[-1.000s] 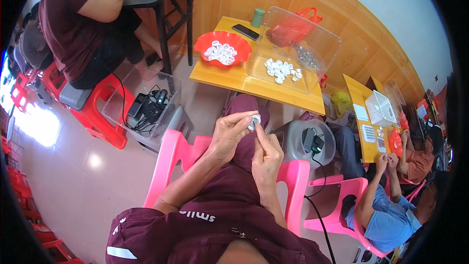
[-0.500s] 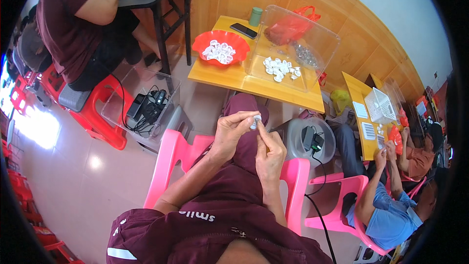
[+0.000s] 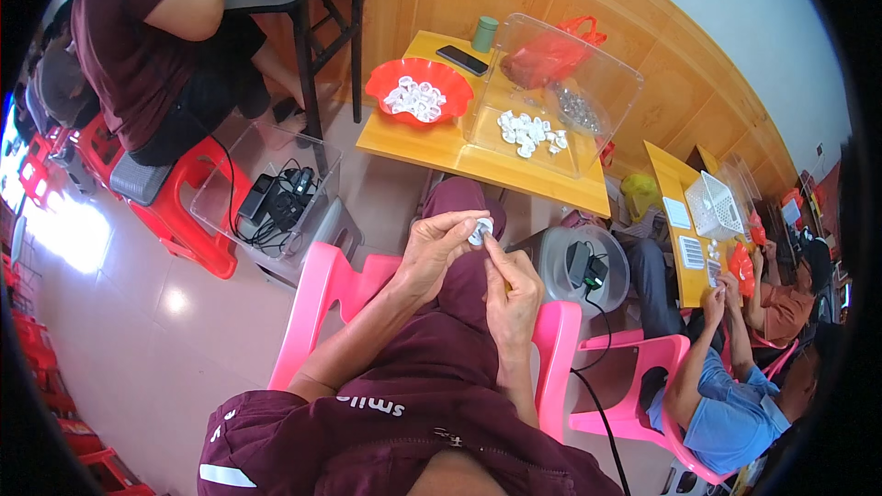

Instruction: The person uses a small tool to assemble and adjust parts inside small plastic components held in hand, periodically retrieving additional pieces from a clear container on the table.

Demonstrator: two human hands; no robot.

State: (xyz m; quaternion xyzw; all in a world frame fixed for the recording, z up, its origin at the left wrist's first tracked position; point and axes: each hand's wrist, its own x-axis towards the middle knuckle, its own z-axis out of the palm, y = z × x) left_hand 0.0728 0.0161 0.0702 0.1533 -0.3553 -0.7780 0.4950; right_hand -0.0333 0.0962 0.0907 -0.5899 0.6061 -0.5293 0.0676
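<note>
My left hand [image 3: 436, 250] pinches a small white round part [image 3: 478, 231] between thumb and fingertips, over my lap. My right hand [image 3: 511, 289] is raised beside it, its forefinger pressing against the same part. Both hands sit above my maroon trousers, between the arms of a pink plastic chair [image 3: 317, 298]. Ahead stands a yellow table [image 3: 432, 147] with a red bowl [image 3: 384, 81] of white parts and a clear plastic box [image 3: 606, 83] holding more white parts [image 3: 528, 129].
A dark phone [image 3: 462, 60] and green cup [image 3: 484, 34] lie on the yellow table. A clear bin with cables [image 3: 276, 197] sits on the floor at left, a grey bucket [image 3: 551, 262] at right. Other people sit at neighbouring tables on red and pink chairs.
My hands have stayed together on the white part, with only small finger shifts. The view has tilted slightly.
</note>
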